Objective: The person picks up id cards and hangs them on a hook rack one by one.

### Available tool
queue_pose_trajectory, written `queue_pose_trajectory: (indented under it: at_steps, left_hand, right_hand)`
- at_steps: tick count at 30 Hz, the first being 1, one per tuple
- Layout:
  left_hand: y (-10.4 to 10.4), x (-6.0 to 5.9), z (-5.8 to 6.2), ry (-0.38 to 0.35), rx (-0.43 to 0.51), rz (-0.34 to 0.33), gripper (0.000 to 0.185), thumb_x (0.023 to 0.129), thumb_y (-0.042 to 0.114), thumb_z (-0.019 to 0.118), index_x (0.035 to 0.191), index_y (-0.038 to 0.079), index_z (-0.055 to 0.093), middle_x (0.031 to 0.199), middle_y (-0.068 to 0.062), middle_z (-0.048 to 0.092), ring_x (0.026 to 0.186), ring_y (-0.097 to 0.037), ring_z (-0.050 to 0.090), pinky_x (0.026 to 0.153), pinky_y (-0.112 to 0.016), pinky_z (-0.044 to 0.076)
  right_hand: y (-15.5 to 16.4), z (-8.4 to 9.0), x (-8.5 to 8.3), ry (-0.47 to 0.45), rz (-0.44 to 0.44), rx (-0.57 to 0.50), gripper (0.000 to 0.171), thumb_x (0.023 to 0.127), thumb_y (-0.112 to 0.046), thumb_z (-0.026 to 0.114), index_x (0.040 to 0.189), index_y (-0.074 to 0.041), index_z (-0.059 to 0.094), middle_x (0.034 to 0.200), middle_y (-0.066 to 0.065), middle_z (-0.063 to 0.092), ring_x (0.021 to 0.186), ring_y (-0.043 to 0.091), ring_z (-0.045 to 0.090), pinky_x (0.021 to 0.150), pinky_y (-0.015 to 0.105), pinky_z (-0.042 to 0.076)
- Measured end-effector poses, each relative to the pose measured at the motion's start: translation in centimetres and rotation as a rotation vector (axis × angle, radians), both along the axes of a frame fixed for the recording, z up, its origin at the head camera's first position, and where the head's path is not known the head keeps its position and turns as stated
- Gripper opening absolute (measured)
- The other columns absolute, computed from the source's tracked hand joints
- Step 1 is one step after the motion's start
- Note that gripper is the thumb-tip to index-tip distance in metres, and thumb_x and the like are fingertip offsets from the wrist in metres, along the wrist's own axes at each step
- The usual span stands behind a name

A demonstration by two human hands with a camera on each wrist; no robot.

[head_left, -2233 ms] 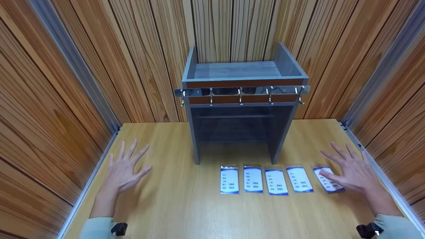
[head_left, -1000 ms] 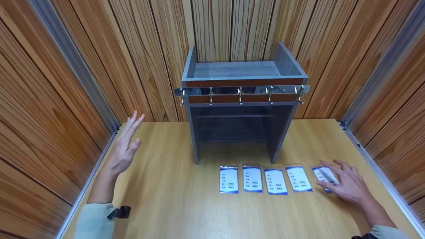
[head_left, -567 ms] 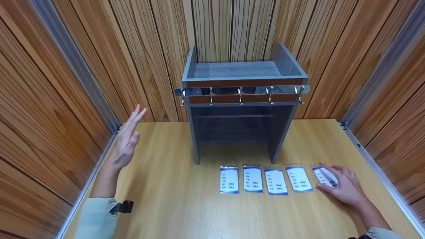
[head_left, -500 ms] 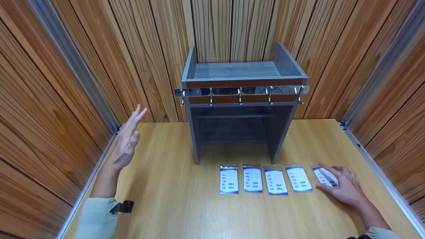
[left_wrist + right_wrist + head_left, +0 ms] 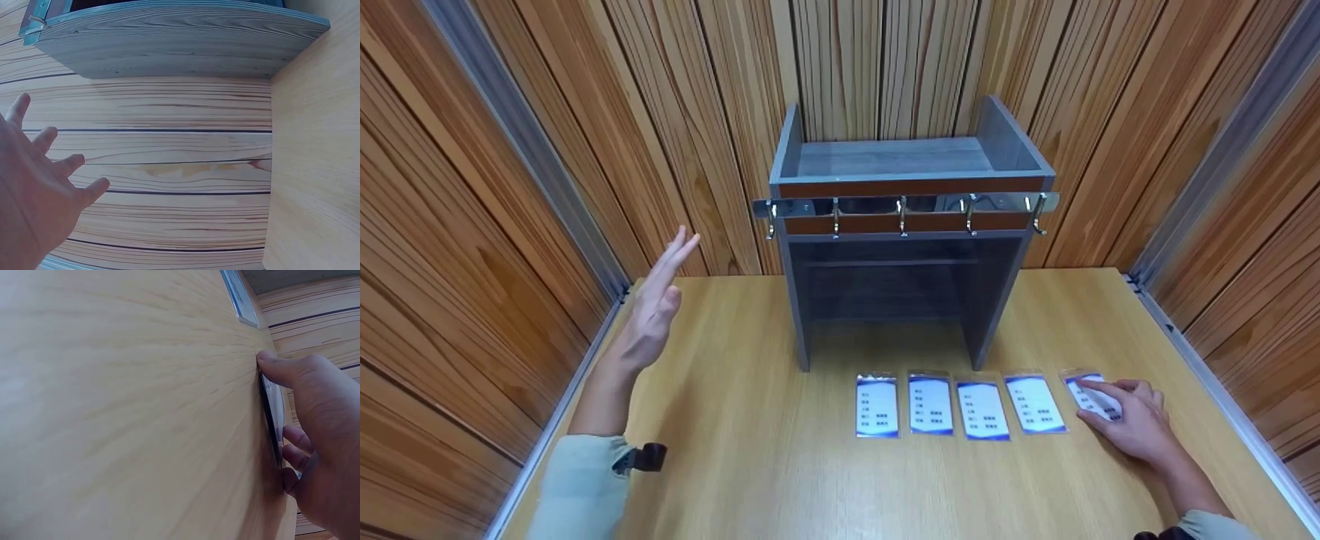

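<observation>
My right hand (image 5: 1140,424) grips the rightmost clear-sleeved ID badge (image 5: 1101,406), white with blue corners and dark print. In the right wrist view, thumb and fingers hold this badge (image 5: 274,402) by its opposite long edges, low over the table; the palm side of the hand hides part of it. More badges of the same kind, such as the nearest one (image 5: 1036,405), lie flat in a row to its left. My left hand (image 5: 649,322) is raised at the left with fingers straight, holding nothing; the left wrist view shows its fingers (image 5: 70,165) spread.
A grey wooden shelf unit (image 5: 994,300) stands behind the badges. Across its front runs a metal rail with several hooks (image 5: 904,217), nothing hanging on them. Wood-plank walls (image 5: 712,135) with metal corner strips enclose the wooden table (image 5: 750,450) on three sides.
My right hand has come down onto the rightmost badge and closed around its edges, its index finger shifting across the card. My left hand has risen and turned edge-on, moving slightly forward.
</observation>
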State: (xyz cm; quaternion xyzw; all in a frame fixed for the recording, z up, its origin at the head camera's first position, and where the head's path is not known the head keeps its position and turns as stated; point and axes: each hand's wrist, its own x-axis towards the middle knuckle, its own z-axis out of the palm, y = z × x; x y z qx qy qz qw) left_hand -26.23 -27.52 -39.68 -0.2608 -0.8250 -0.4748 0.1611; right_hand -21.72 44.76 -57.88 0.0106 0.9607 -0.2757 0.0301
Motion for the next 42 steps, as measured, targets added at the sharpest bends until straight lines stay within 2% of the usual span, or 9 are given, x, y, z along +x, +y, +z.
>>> queue_pose_trajectory:
  at_steps: [8,13,20,27,33,37,42]
  left_hand:
    - [0.7,-0.5,1.3,-0.013,0.005,-0.014,0.081,0.116,0.064,0.036,0.180,0.014,0.028,0.193,-0.014,0.005,0.179,-0.048,0.000,0.134,-0.087,-0.004]
    - [0.9,-0.9,2.2,-0.003,0.005,-0.010,0.075,0.118,0.057,0.034,0.180,0.016,0.028,0.193,-0.011,0.009,0.179,-0.046,0.003,0.135,-0.086,-0.001]
    - [1.4,-1.2,3.0,0.015,-0.009,-0.018,0.071,0.118,0.055,0.030,0.180,0.022,0.028,0.193,-0.006,0.014,0.180,-0.041,0.007,0.137,-0.083,0.002]
    - [2.1,-1.5,3.8,-0.004,0.000,-0.021,0.073,0.117,0.061,0.028,0.180,0.024,0.028,0.193,-0.003,0.013,0.180,-0.039,0.007,0.139,-0.079,-0.002]
    - [2.3,-1.9,4.2,0.011,-0.001,-0.041,0.074,0.117,0.059,0.029,0.180,0.021,0.028,0.193,-0.006,0.014,0.180,-0.039,0.008,0.140,-0.079,0.000]
    - [2.6,-2.0,4.7,0.002,-0.005,-0.045,0.068,0.118,0.049,0.031,0.180,0.022,0.028,0.192,-0.008,0.016,0.180,-0.037,0.009,0.140,-0.078,0.004]
    - [3.3,-2.4,5.3,-0.018,0.004,-0.039,0.066,0.116,0.031,0.035,0.180,0.021,0.029,0.192,-0.005,0.016,0.179,-0.040,0.015,0.140,-0.077,0.009]
  right_hand:
    - [0.1,0.1,-0.1,-0.005,0.000,-0.076,0.076,0.106,-0.042,0.078,0.163,0.001,0.053,0.161,0.051,0.025,0.142,0.066,0.023,0.105,0.075,0.028]
    - [-0.2,0.6,-0.2,-0.004,0.016,-0.107,0.072,0.107,-0.032,0.079,0.163,0.004,0.052,0.160,0.050,0.024,0.141,0.067,0.025,0.106,0.077,0.029]
    - [-0.8,0.6,-0.1,0.062,0.054,-0.127,0.063,0.102,-0.012,0.081,0.157,0.008,0.057,0.155,0.047,0.028,0.140,0.064,0.030,0.109,0.077,0.031]
    - [-0.5,0.2,0.3,0.045,0.076,-0.175,0.068,0.105,-0.015,0.078,0.164,0.003,0.050,0.162,0.044,0.020,0.143,0.064,0.028,0.111,0.080,0.030]
    - [-0.5,0.0,-0.1,0.058,0.095,-0.178,0.070,0.103,-0.015,0.080,0.164,0.001,0.051,0.161,0.044,0.024,0.141,0.063,0.030,0.108,0.078,0.032]
    - [-0.5,0.0,-0.1,0.046,0.088,-0.180,0.072,0.102,-0.016,0.080,0.165,-0.001,0.049,0.159,0.043,0.026,0.139,0.061,0.032,0.107,0.075,0.033]
    - [-0.5,-0.1,-0.1,0.041,0.082,-0.181,0.075,0.101,-0.018,0.081,0.166,-0.003,0.048,0.156,0.039,0.030,0.135,0.057,0.038,0.104,0.063,0.034]
